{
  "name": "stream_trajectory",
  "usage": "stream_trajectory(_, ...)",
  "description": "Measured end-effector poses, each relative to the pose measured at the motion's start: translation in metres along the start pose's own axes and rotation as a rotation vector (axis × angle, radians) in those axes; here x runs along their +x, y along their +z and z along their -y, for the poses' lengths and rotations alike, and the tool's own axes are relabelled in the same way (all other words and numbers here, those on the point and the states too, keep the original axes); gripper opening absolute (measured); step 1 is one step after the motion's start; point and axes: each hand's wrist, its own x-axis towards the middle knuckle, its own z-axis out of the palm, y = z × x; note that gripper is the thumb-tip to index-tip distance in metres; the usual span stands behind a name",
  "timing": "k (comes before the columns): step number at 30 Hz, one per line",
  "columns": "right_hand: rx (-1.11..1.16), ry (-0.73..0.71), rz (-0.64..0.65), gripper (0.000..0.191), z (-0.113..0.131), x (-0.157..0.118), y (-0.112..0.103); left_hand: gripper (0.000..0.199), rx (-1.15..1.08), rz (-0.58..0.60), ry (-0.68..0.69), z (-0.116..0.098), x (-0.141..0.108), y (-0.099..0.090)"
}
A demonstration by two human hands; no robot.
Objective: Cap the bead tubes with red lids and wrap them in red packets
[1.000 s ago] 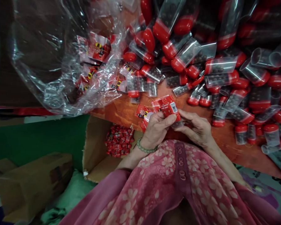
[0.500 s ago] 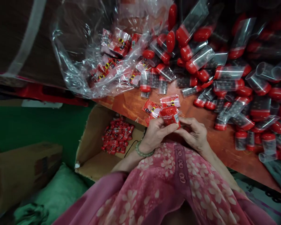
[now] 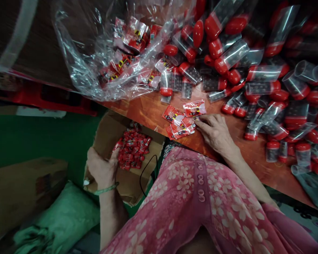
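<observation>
My left hand (image 3: 102, 167), with a green bangle at its wrist, is over the near-left side of a cardboard box (image 3: 100, 132). Thumb and fingers look spread apart, slightly blurred. Just past the thumb, a red packet lies at the edge of a pile of small red packets (image 3: 134, 148) inside the box. On the red-brown table, my right hand (image 3: 216, 132) has its fingertips closed on the right edge of a red printed card (image 3: 188, 123). That card overlaps several similar glossy red cards (image 3: 173, 114) with black, yellow and pink print.
A clear plastic bag (image 3: 82, 81) holding more red cards lies at the back left of the table. Many clear tubes with red caps (image 3: 265, 72) are heaped at the right. Below left are a green sack (image 3: 69, 208) and another carton (image 3: 23, 187). A black cord hangs by the box.
Both hands were together around a red packet at the table's edge. My left hand has moved down left to the box, and my right hand has moved forward to the cards.
</observation>
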Motion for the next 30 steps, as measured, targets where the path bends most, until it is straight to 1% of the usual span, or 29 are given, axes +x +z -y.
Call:
stream_trajectory(1,-0.022,-0.014,-0.008,0.033,-0.001,0.0,0.003,0.066,-0.015,-0.047,0.037,-0.015,-0.002,0.003)
stream_trajectory(2,-0.041,-0.027,-0.017,0.033,-0.001,-0.001,0.005,0.062,-0.066,-0.108,0.077,-0.036,-0.006,0.009)
stream_trajectory(3,-0.057,-0.038,-0.024,0.033,-0.002,-0.001,0.006,0.055,-0.136,-0.068,0.162,-0.061,-0.011,0.016)
stream_trajectory(4,-0.068,-0.049,-0.032,0.033,-0.002,-0.001,0.007,0.045,-0.205,0.005,0.302,-0.087,-0.017,0.025)
stream_trajectory(5,-0.078,-0.06,-0.044,0.033,-0.001,0.0,0.007,0.038,-0.256,0.065,0.466,-0.113,-0.023,0.035)
stream_trajectory(6,-0.09,-0.075,-0.06,0.032,-0.001,0.0,0.007,0.032,-0.29,0.101,0.626,-0.137,-0.029,0.045)
stream_trajectory(7,-0.107,-0.096,-0.079,0.031,0.0,0.001,0.006,0.03,-0.311,0.12,0.784,-0.159,-0.033,0.056)
stream_trajectory(8,-0.127,-0.121,-0.101,0.03,0.002,0.002,0.004,0.029,-0.319,0.141,0.904,-0.176,-0.037,0.066)
stream_trajectory(10,-0.169,-0.164,-0.124,0.028,0.005,0.004,0.001,0.029,-0.29,0.193,1.03,-0.199,-0.04,0.084)
stream_trajectory(12,-0.196,-0.186,-0.115,0.027,0.007,0.006,-0.002,0.028,-0.245,0.208,1.098,-0.209,-0.038,0.096)
stream_trajectory(14,-0.192,-0.18,-0.09,0.027,0.008,0.007,-0.004,0.026,-0.226,0.184,1.159,-0.212,-0.031,0.103)
stream_trajectory(16,-0.16,-0.148,-0.056,0.028,0.006,0.006,-0.006,0.023,-0.256,0.163,1.2,-0.211,-0.023,0.107)
stream_trajectory(19,-0.112,-0.101,-0.015,0.029,0.0,0.002,-0.007,0.02,-0.348,0.179,1.169,-0.209,-0.016,0.109)
stream_trajectory(22,-0.115,-0.097,-0.008,0.027,-0.005,-0.001,-0.007,0.018,-0.375,0.185,1.132,-0.21,-0.018,0.108)
stream_trajectory(24,-0.132,-0.102,-0.004,0.025,-0.005,0.0,-0.008,0.019,-0.336,0.162,1.143,-0.213,-0.021,0.105)
stream_trajectory(27,-0.162,-0.12,-0.003,0.025,-0.002,0.004,-0.012,0.023,-0.202,0.131,1.167,-0.218,-0.026,0.104)
stream_trajectory(30,-0.184,-0.129,0.036,0.024,0.001,0.008,-0.02,0.026,-0.101,0.178,1.185,-0.22,-0.026,0.106)
